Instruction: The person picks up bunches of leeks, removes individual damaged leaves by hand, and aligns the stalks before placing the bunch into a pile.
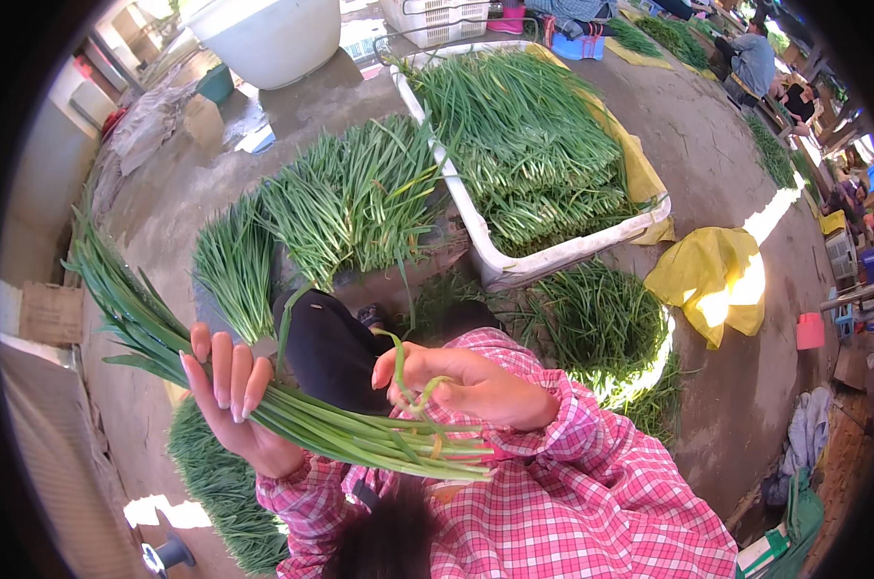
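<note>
A bunch of garlic chives (312, 413) lies across my left hand (232, 400), gripped between its thumb and fingers. The leaf tips point to the upper left and the pale stem ends to the lower right. Over the stem ends, my right hand (471, 384) is closed, pinching a thin, curled yellowish-green blade (416, 391) that hangs down onto the bunch. In front of my knees, more bunches of chives (350, 198) lie side by side. A white tub (459, 198) heaped with stacked chives stands beyond them to the right.
Loose chives (606, 314) lie to my right, near a yellow sheet (712, 280). More chives (230, 492) are piled at my left side. A large white basin (268, 43) stands at the back left. Other people (753, 63) sit at the far right, beside rows of greens.
</note>
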`<action>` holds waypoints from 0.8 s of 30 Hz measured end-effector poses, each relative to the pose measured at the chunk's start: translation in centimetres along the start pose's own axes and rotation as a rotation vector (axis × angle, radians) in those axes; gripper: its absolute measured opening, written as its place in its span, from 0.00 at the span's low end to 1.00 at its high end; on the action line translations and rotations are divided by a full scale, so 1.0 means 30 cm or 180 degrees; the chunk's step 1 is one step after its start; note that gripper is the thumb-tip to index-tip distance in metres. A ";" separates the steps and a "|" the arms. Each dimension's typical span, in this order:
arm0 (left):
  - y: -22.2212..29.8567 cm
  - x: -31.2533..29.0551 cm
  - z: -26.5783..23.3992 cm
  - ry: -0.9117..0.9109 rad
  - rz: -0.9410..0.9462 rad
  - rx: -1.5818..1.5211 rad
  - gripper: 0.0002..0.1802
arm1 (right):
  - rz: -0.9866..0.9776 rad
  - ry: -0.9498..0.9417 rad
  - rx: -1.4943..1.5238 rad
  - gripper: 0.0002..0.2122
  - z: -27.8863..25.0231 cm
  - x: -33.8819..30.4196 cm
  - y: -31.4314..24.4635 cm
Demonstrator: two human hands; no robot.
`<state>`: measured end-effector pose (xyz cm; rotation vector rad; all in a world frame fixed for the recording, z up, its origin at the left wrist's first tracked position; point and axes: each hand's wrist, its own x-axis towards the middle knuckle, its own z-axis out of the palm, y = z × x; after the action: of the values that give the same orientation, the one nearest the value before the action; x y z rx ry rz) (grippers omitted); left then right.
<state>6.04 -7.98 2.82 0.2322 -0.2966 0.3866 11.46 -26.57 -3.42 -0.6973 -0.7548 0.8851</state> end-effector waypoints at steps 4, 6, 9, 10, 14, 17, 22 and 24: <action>0.014 -0.014 -0.012 -0.0077 0.0174 0.0566 0.07 | -0.0055 0.0398 0.1072 0.07 0.012 -0.040 -0.038; 0.041 -0.020 -0.004 -0.0126 0.0311 0.0589 0.07 | -0.0314 0.0596 0.1262 0.05 -0.019 -0.081 -0.039; 0.104 -0.027 -0.017 -0.0205 0.0724 0.0678 0.08 | -0.0605 0.1301 0.1303 0.04 -0.125 -0.188 -0.071; 0.129 -0.028 -0.027 -0.0326 0.0732 0.0727 0.08 | -0.0558 0.1581 0.0248 0.03 -0.137 -0.207 -0.078; 0.127 -0.061 0.014 -0.0490 0.1120 0.1368 0.10 | 0.0792 0.1387 -0.1121 0.08 -0.046 -0.126 -0.043; 0.085 -0.070 0.027 -0.0794 0.1256 0.1955 0.12 | 0.0681 0.1568 -0.1959 0.12 0.045 -0.074 -0.003; 0.019 -0.093 0.043 -0.0938 0.1591 0.2206 0.16 | 0.0364 0.1801 -0.2627 0.13 0.084 -0.027 0.040; 0.014 -0.098 0.043 -0.1185 0.1644 0.2231 0.17 | 0.0274 0.1842 -0.2625 0.13 0.082 -0.013 0.059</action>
<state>2.96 -8.94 3.13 0.9308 -0.5850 0.9603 8.58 -25.57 -3.58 -1.6411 -0.5444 0.3725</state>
